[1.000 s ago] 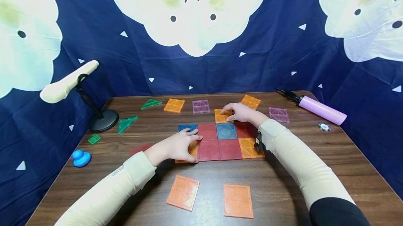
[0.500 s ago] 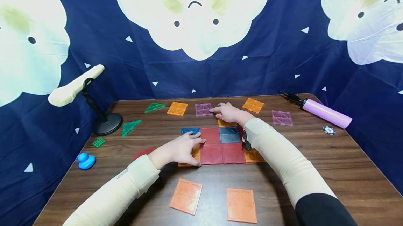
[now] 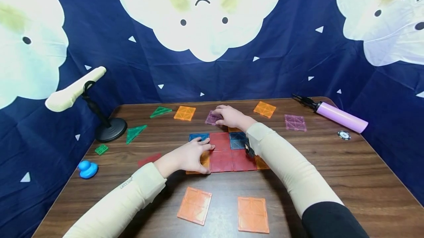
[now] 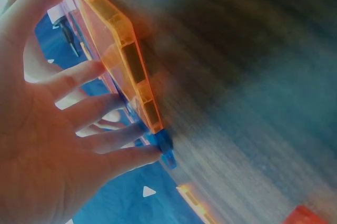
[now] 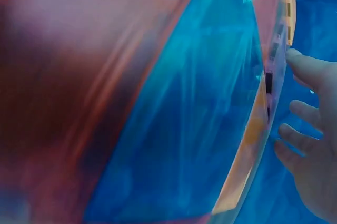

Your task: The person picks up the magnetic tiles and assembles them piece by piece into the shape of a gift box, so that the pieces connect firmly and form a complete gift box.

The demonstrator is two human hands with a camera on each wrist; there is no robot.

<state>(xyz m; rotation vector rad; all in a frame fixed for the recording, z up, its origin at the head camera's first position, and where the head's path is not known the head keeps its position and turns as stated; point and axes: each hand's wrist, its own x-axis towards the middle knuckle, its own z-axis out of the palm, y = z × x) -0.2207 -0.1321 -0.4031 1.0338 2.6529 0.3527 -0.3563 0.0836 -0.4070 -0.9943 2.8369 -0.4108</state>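
Note:
My right hand [image 3: 230,115] grips a purple magnetic tile [image 3: 210,120] near the table's back edge, fingers at its far side and thumb at its near side. My left hand [image 3: 187,157] rests spread at the left end of a flat block of magnetic tiles. Its fingers touch the block's top, and its thumb is at the front edge of an orange tile [image 3: 205,160]. The left wrist view shows the little finger at a blue tile [image 4: 165,147]. Red tiles [image 3: 221,160] and another blue tile [image 3: 237,140] make up the middle; my right forearm hides the block's right part.
Two pale orange tiles [image 3: 253,214] lie in front. Loose orange [image 3: 184,113], purple [image 3: 295,122] and green triangular tiles [image 3: 135,133] surround the block. A black stand [image 3: 110,129] and blue duck [image 3: 87,169] are left; a lilac pump [image 3: 341,116] and poker chip [image 3: 343,135] are right.
My right hand has left the orange tile at the block's back, moved left to the purple tile and taken hold of it. That tile has turned and shifted slightly nearer. My left hand stays put.

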